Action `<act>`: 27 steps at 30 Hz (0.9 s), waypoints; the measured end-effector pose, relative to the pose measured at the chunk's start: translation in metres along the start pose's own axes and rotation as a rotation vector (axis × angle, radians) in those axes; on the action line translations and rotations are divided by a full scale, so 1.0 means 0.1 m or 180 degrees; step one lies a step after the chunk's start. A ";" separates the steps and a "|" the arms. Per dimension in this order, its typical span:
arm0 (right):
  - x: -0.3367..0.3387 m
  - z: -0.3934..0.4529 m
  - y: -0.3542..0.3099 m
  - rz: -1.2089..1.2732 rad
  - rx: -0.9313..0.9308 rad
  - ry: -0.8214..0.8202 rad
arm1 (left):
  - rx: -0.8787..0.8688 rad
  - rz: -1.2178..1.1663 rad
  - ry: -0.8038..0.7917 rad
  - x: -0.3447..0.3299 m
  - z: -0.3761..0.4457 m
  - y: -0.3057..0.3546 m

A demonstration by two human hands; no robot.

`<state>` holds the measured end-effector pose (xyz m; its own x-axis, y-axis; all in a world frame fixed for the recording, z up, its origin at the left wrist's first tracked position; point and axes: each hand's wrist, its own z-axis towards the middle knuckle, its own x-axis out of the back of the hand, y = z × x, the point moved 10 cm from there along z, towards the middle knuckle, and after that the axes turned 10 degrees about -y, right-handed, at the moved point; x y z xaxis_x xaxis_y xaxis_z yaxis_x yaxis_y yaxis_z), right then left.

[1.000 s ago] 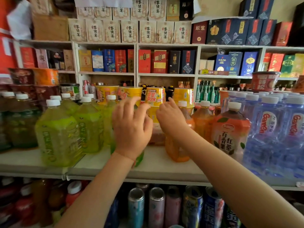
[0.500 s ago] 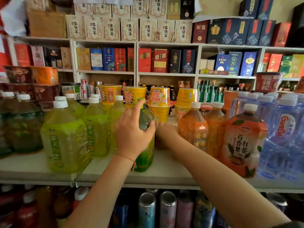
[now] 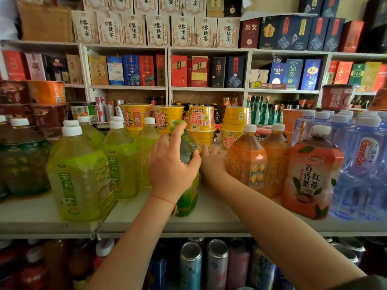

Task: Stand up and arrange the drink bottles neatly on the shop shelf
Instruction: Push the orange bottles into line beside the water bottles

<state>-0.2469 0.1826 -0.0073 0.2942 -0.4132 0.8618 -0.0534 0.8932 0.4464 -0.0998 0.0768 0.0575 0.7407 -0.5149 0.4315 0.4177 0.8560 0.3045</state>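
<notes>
My left hand (image 3: 170, 166) grips the shoulder of a dark green tea bottle (image 3: 189, 197) with a green cap. The bottle stands on the white shelf (image 3: 209, 220), leaning slightly right. My right hand (image 3: 212, 164) reaches into the gap between this bottle and the orange drink bottles (image 3: 248, 164), fingers stretched toward the back and holding nothing. Yellow-green tea bottles (image 3: 79, 174) stand in rows at the left. A red-labelled fruit tea bottle (image 3: 312, 176) stands right of the orange ones.
Blue water bottles (image 3: 364, 160) crowd the shelf's right end, and dark green bottles (image 3: 23, 164) fill the left end. Yellow noodle cups (image 3: 201, 122) stand behind the gap. Cans (image 3: 216, 262) fill the shelf below. Boxed goods line the wall shelves above.
My right hand left the front orange bottle and slid down into the gap beside the green bottle. My left hand kept its hold on the green bottle, whose cap and neck now show.
</notes>
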 end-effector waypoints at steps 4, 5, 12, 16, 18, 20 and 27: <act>0.08 -0.03 0.03 0.0034 -0.0181 0.0029 | 0.0020 0.0026 -0.0002 0.00 -0.01 0.00; 0.11 -0.02 0.06 0.0038 -0.0219 0.0018 | 0.0014 0.0043 -0.0013 0.00 0.00 0.00; 0.62 0.21 0.68 0.0681 -0.0648 0.0398 | 0.0073 0.0216 -0.0018 -0.08 0.01 0.01; 0.70 0.20 0.80 0.1428 -0.0445 0.0146 | 0.0088 0.0297 -0.0013 -0.12 -0.01 0.02; 0.72 0.19 0.75 0.1196 -0.0309 -0.0022 | 0.0134 0.0284 0.0052 -0.11 -0.04 0.02; 0.72 0.17 0.75 0.0959 -0.0198 -0.0222 | 0.0157 0.0461 0.0222 -0.09 -0.10 0.08; 1.24 -0.25 1.44 0.1296 -0.0366 0.0973 | -0.0863 -0.0163 -0.0250 -0.60 -0.35 0.88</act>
<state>-0.1941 0.2642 0.1578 0.5375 0.0272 0.8428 -0.1215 0.9915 0.0455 -0.0890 0.1841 0.0285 0.6763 -0.5508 0.4891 0.5870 0.8041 0.0940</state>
